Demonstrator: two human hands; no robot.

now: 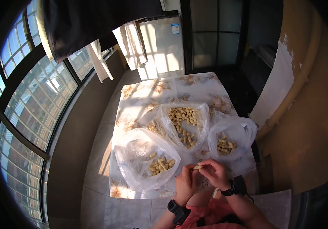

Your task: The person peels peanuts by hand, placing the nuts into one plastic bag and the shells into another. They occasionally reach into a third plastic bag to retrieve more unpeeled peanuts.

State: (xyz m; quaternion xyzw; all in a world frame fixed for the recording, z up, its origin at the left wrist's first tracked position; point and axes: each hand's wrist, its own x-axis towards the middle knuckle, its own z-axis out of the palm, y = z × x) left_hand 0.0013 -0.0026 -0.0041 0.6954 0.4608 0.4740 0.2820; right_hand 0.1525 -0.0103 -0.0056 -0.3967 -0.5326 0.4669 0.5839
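Note:
Near the table's front edge, my left hand (185, 182) and my right hand (214, 173) meet with fingertips pinched around a single peanut (198, 167) in its shell. Left of my hands, a clear plastic bag (130, 160) lies open with a small heap of unshelled peanuts (161, 165). Straight ahead is a middle bag (201, 114) holding the largest spread of peanuts (183, 116). On the right, a third plastic bag (244, 131) contains a smaller pile of peanuts (225, 145). Dark bands with devices circle both wrists.
A floral cloth covers the table (133, 101). Barred windows (38, 103) line the left wall, and dark clothes (95, 23) hang above. Behind the table stands a pale fridge (164, 45); a pipe (301, 84) runs down the right wall.

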